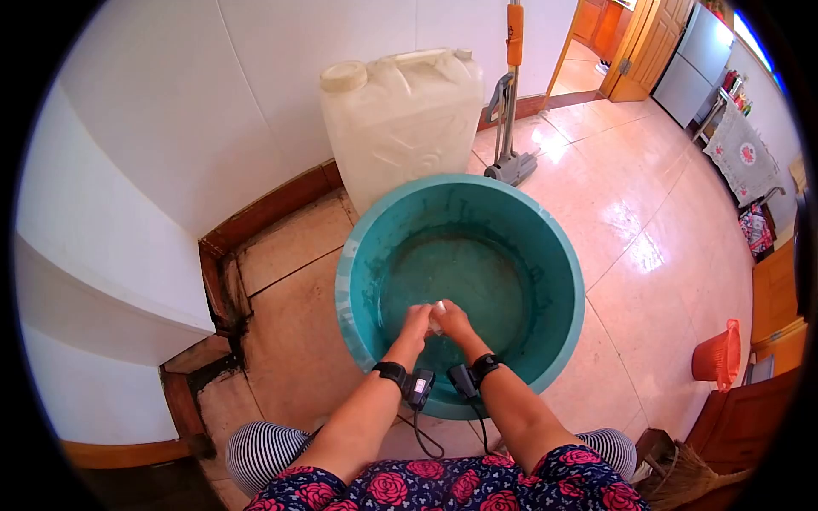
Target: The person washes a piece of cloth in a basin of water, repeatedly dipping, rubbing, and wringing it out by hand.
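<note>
A large teal plastic tub [354,328] stands on the floor in front of me, with what looks like shallow water in its bottom. Over its near half, my left hand [416,322] and my right hand [452,320] are brought together, fingers curled and touching. Something small and whitish shows between them, too small and too covered to name. Both hands appear closed around it. Each wrist wears a black strap with a small device and a cable.
Behind the tub, a big whitish plastic jerrycan [405,119] leans near the wall. Beside it stands a mop [511,128] with an orange-marked handle. A red basket [716,358] is at the right, a straw broom [682,477] at lower right. A fridge [694,64] stands far back.
</note>
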A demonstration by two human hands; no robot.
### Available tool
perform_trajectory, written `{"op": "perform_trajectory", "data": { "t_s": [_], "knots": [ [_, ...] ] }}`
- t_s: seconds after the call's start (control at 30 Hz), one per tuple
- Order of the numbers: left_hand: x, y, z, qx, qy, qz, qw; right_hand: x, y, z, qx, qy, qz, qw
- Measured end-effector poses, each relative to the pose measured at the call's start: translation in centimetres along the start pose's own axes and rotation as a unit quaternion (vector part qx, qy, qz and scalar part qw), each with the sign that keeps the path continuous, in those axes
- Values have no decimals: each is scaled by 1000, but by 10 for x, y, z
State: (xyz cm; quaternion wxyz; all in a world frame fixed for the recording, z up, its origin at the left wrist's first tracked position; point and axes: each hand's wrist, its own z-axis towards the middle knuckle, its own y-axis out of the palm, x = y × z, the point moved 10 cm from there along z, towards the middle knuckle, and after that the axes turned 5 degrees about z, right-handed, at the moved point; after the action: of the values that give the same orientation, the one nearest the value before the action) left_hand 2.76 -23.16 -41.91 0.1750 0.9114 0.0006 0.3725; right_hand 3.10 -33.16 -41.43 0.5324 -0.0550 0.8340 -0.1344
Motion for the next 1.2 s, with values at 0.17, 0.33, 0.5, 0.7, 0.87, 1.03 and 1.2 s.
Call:
{"op": "perform_trajectory", "data": {
  "t_s": [0.17,0.33,0.5,0.7,0.87,1.03,1.2],
  "knots": [
    [5,18,-15,-55,-22,-9,998,-68,-15,-29,107,-116,-251,955],
    [2,16,-5,-64,4,20,998,-55,-39,-27,170,-67,-197,963],
    [1,-21,11,77,44,91,992,-6,-74,-18,249,3,22,968],
    [12,-26,-8,130,18,146,980,43,-87,5,282,-52,83,954],
    [10,-30,1,148,65,152,975,26,-32,-9,-3,41,-179,983],
    [7,-21,0,86,42,133,987,13,-46,-16,104,-38,-172,979],
    [20,-24,-22,145,26,174,974,11,-106,-33,349,-56,-134,926]
  ]
}}
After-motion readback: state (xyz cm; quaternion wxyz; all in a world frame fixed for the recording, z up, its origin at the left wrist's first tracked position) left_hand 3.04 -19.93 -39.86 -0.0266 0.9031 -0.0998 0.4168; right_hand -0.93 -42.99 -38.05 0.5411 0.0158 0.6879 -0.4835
